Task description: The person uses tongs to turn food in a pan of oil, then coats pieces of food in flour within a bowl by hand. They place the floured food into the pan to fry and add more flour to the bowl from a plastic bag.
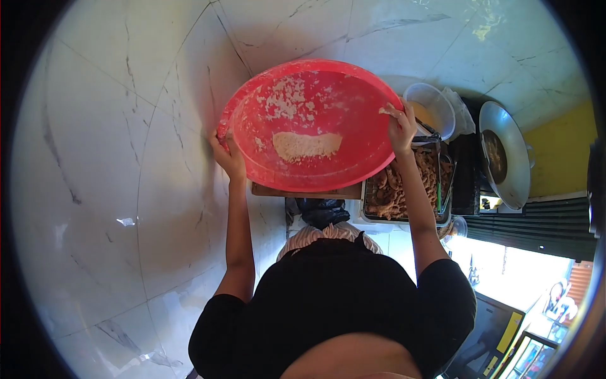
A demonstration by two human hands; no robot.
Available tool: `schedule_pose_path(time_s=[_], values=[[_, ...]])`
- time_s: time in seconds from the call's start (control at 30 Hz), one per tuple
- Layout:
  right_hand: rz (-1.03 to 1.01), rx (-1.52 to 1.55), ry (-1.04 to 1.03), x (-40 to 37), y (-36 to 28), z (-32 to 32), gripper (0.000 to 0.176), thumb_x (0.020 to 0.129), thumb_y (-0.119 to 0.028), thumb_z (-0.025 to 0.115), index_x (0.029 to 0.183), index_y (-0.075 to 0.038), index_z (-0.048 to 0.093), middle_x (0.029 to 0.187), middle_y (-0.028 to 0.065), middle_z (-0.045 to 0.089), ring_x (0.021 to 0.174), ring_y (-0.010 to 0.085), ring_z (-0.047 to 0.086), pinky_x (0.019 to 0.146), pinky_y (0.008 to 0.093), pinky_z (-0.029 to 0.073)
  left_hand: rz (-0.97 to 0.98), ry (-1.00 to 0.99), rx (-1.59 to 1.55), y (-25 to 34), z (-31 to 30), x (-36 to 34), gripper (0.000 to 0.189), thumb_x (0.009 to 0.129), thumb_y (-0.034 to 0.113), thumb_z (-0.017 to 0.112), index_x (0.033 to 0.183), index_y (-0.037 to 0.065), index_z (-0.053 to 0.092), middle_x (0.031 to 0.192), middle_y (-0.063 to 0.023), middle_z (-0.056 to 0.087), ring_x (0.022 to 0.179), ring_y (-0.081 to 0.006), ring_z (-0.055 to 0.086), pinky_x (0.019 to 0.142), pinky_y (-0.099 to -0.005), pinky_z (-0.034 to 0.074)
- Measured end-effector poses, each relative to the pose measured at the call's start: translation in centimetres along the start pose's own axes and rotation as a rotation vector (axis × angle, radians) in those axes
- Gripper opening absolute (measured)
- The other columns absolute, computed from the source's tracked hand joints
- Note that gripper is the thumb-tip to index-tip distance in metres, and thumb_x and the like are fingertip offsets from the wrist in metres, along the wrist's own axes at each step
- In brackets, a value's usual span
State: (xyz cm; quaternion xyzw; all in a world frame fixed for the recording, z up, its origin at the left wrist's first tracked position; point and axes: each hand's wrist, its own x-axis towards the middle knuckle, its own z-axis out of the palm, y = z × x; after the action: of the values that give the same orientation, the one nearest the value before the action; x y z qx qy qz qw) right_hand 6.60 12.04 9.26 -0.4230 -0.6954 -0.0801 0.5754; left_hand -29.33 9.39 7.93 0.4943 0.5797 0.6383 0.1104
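Observation:
A large red plastic basin (360,114) is held up between my two hands. It is tilted so that its inside faces me. A heap of pale flour (306,146) lies in its lower part, and crumbly clumps stick to the wall above. My left hand (228,156) grips the rim at the lower left, with the thumb on the near side. At the right rim my right hand (401,128) holds on, its fingers coated with clumps of flour or batter. The fingers behind the rim are partly hidden.
Right of the basin stands a tray of brown fried pieces (388,196), with tongs (440,183) at its right side. Behind it is a clear plastic tub (435,104). Farther right sits a wok (521,151) with dark oil. Marbled tile walls (126,158) enclose the left and back.

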Motion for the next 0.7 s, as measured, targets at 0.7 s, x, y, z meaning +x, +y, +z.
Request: schedule_pose_path(time_s=[0.7], values=[[0.348, 0.085, -0.178, 1.2, 1.0, 1.6, 0.031, 0.083, -0.011, 0.048, 0.111, 0.001, 0.046, 0.108, 0.0167, 0.052, 0.099, 0.0278, 0.051, 0.083, 0.0323, 0.039, -0.011, -0.210, 0.463, -1.6, -0.3, 0.4, 0.040, 0.086, 0.029, 0.040, 0.115, 0.001, 0.041, 0.103, -0.0222, 0.052, 0.094, -0.0345, 0.051, 0.079, -0.0369, 0.041]])
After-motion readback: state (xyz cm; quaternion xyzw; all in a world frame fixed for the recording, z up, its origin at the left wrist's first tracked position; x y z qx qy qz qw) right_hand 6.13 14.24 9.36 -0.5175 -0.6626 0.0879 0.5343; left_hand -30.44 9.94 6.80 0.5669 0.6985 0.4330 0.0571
